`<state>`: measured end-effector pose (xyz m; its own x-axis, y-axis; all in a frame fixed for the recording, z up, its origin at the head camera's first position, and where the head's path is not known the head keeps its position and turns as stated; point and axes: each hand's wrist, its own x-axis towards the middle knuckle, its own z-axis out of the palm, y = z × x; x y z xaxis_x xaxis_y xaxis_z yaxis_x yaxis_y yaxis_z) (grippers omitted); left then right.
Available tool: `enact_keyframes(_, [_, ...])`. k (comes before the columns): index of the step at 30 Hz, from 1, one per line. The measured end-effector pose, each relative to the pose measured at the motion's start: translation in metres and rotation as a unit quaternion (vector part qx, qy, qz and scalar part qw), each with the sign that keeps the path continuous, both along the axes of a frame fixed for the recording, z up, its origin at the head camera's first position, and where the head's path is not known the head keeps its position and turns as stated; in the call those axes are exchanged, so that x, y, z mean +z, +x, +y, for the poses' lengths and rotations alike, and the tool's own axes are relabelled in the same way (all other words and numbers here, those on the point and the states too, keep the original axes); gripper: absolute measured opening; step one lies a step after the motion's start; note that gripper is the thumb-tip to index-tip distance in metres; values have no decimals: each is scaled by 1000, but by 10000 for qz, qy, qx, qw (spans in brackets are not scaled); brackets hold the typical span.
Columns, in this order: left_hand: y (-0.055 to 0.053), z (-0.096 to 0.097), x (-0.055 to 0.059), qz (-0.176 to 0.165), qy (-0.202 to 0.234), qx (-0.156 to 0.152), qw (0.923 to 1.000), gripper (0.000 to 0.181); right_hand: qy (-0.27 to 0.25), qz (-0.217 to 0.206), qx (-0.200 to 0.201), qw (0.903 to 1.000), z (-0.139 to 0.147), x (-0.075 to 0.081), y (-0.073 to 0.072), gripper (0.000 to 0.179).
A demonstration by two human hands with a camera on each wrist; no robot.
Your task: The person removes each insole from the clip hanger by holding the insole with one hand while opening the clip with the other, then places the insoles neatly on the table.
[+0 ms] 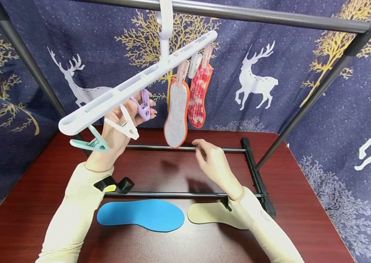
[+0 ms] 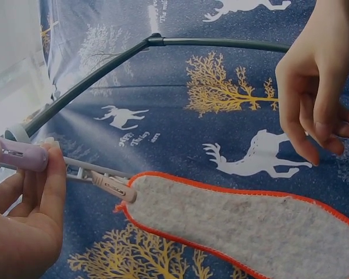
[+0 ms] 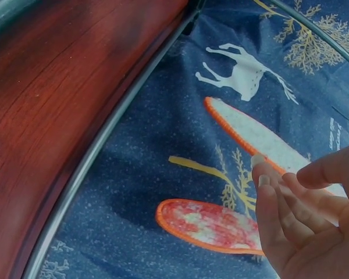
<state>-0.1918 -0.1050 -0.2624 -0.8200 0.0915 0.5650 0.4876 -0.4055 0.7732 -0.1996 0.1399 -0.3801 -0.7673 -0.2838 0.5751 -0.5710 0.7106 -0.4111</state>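
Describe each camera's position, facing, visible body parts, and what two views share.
Head: worn there, facing forward and down at the hanger; left hand, right hand, sleeves show.
Left wrist: worn there, facing the grey insole; both hands show.
Right wrist: worn there, facing the red insole; right hand shows.
Head and left wrist share that grey insole.

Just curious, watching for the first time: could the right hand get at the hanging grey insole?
Probably yes: the right hand looks empty, and in the head view nothing shows between it and the grey insole, whose lower end hangs free. A pink clip grips the top.
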Motion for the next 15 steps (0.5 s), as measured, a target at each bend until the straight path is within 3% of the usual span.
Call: enact_keyframes(15, [1,1,0,33,85,-105,9999,35,-244,-103,66,9996,-5,5,-5,27])
